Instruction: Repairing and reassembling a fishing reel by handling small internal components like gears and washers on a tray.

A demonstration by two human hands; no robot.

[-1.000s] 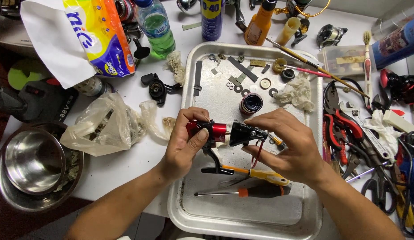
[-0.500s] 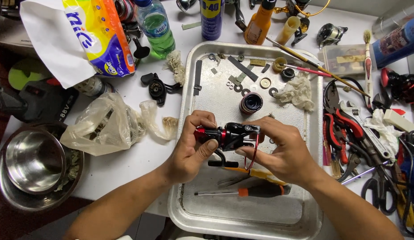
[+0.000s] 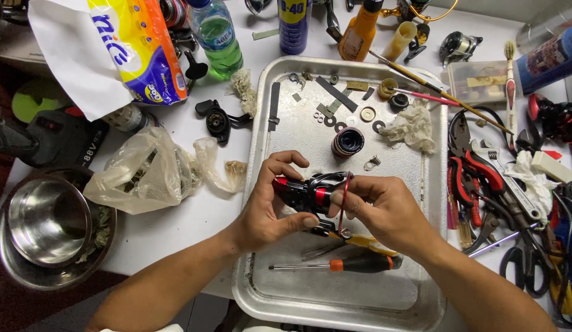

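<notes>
Head view, looking down: left hand curled around a glossy black and red fishing reel, held just above a dented metal tray. Right hand pinching the reel's thin red wire loop between thumb and fingers. Below the hands, lying in the tray: an orange-collared screwdriver and yellow-handled pliers. Farther up the tray: a round dark spool, small flat washers, a crumpled rag. Left, on the white tabletop: a wrinkled clear plastic bag and a shiny steel bowl.
</notes>
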